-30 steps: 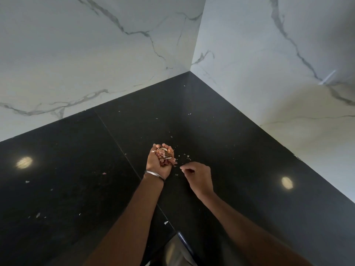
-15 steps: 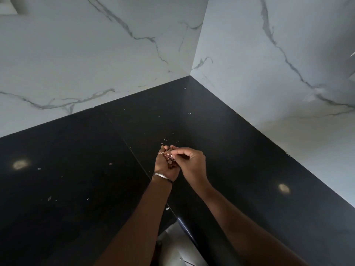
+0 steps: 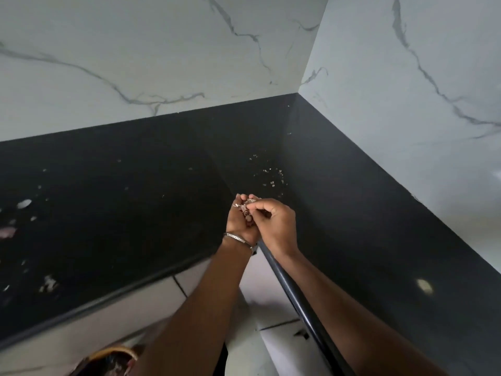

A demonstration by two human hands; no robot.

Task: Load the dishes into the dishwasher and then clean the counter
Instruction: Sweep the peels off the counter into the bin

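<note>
A black polished counter [image 3: 135, 191] fills an inner corner under white marble walls. My left hand [image 3: 240, 226], with a metal bangle on the wrist, is cupped around a small heap of pinkish peel scraps [image 3: 245, 210]. My right hand [image 3: 276, 223] is right beside it, its fingertips pinching scraps at the top of that heap. Both hands hover above the counter's inner corner edge. Small light crumbs [image 3: 268, 175] lie on the counter just beyond the hands. More scraps and peel bits [image 3: 24, 204] are scattered at the far left.
White cabinet fronts [image 3: 271, 294] show below the rounded counter edge [image 3: 287, 283]. A round basket-like rim [image 3: 113, 354] is at the bottom left. Marble walls [image 3: 406, 77] close the counter at the back and right.
My right hand has left the counter and joined my left hand at the heap of scraps. Both hands have drawn back toward the counter's edge, and the view has swung left.
</note>
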